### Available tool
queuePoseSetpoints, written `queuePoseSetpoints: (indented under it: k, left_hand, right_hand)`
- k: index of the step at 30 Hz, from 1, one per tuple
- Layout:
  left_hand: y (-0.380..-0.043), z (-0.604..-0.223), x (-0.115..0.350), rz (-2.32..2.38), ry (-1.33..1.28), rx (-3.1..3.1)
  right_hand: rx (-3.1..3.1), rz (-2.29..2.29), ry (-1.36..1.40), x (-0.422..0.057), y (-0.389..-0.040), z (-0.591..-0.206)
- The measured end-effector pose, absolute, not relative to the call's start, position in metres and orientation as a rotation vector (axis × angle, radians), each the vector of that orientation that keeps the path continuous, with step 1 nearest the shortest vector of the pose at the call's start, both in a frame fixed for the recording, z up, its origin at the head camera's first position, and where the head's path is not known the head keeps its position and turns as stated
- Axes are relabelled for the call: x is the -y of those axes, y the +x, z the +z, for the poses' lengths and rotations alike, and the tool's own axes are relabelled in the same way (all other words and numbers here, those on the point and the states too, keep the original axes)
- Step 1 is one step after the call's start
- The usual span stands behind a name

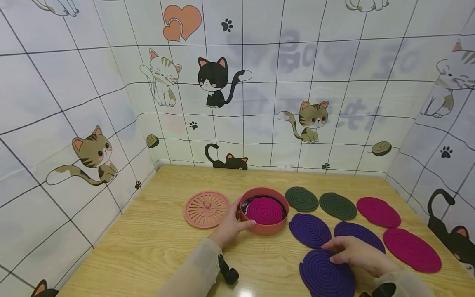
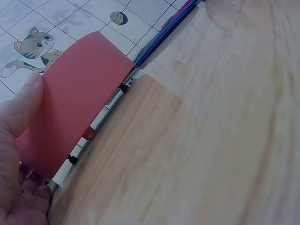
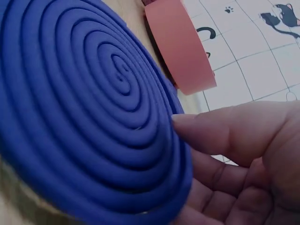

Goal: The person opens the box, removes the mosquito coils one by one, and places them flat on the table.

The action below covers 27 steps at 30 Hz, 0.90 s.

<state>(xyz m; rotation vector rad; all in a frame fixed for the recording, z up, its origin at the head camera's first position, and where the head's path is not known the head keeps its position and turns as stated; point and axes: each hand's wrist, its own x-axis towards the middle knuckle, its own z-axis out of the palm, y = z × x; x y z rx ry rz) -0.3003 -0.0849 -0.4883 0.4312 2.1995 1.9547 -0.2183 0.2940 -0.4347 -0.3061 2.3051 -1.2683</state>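
My left hand grips the left side of a round coral-red container, its thumb at the front of the wall; the left wrist view shows the same container from the side. Inside lies a magenta spiral coaster, with a black band around part of it. At the front right, my right hand pinches the edge of a purple spiral coaster. In the right wrist view the thumb meets the edge of this coaster, and the other fingers are partly hidden behind it.
Left of the container lies a slotted pink lid with a knob. Right of it are two green coasters, two more purple coasters and two magenta coasters. Cat-printed walls border the wooden table.
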Motion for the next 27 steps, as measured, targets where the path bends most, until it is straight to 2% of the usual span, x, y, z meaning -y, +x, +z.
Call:
queuePoseSetpoints:
  k: [12,22,27]
  left_hand:
    - [-0.302,-0.489,0.085,1.953,0.440,-2.216]
    - [-0.288,-0.465,0.085,1.950,0.442,-2.184]
    - [-0.298,-0.482,0.084,1.954,0.424,-2.184]
  right_hand:
    - [-2.409,-1.125,-0.150,-0.281,-0.223,-0.419]
    - [-2.391,-1.198,-0.296,-0.286,-0.240,-0.399]
    - [-2.401,-1.277,-0.324,-0.267,-0.255,-0.378]
